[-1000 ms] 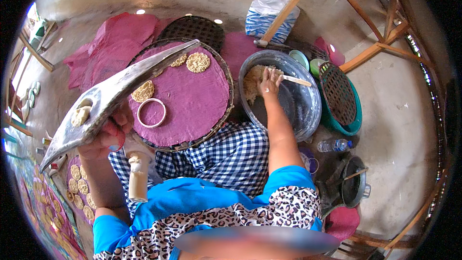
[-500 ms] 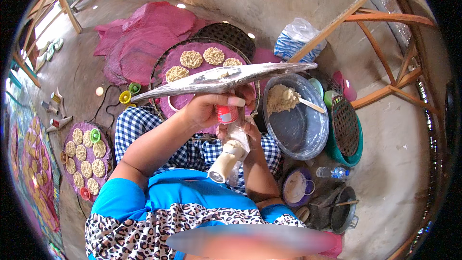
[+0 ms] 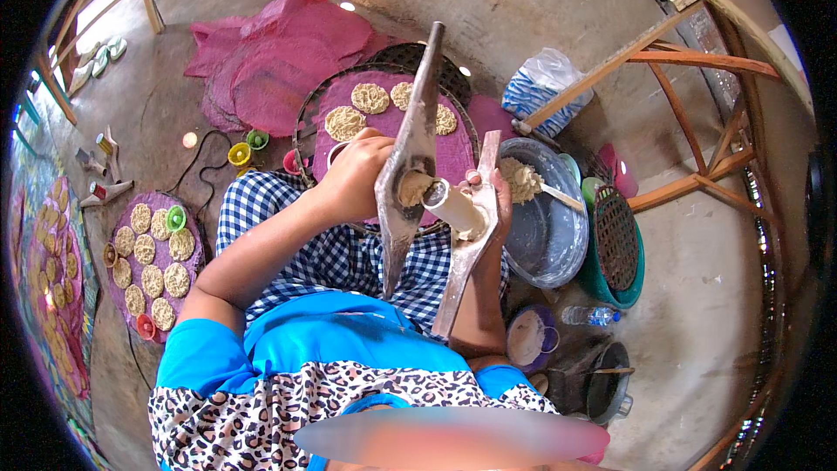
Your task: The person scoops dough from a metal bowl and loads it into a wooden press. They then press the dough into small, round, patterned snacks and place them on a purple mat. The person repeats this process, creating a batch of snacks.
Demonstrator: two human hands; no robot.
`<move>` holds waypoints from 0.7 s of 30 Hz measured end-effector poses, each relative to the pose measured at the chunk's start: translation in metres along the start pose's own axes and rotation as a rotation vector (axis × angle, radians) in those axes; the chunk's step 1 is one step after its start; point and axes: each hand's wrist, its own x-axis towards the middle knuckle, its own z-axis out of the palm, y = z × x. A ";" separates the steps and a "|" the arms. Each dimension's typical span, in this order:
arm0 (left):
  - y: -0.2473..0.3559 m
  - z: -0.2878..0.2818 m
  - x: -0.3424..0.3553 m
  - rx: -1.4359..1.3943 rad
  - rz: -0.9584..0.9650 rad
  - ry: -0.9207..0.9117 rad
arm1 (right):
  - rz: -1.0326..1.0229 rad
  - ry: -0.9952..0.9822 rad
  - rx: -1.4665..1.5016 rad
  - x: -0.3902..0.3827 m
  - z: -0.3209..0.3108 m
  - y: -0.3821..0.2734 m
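My two hands hold the two parts of a wooden dough press apart, over my checked lap. My left hand (image 3: 359,167) is closed around the long, tapering press body (image 3: 406,153), which is turned nearly upright. Pale dough (image 3: 414,188) shows in the round hole at its middle. My right hand (image 3: 499,201) has its fingers curled around the press plunger (image 3: 462,218), a flat handle with a dough-smeared pale cylinder standing out from it. The cylinder's dark end points at the dough-filled hole, close to it. Behind the body, a pale rim (image 3: 336,153) shows beside my left hand.
Ahead lies a round tray (image 3: 331,92) on pink cloth, with several dough nests (image 3: 370,98). A grey basin (image 3: 545,249) of dough with a spatula stands right, beside a green tub (image 3: 629,292). More nests lie on a purple mat (image 3: 199,253) at left. A water bottle (image 3: 590,316) lies right.
The long press body has swung from level to nearly upright, its hole now facing me. The plunger has turned so that its cylinder points toward the hole. Both hands keep their hold.
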 end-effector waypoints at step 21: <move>-0.027 0.000 -0.028 0.228 0.101 -0.503 | 0.009 -0.233 -0.619 -0.017 0.064 0.014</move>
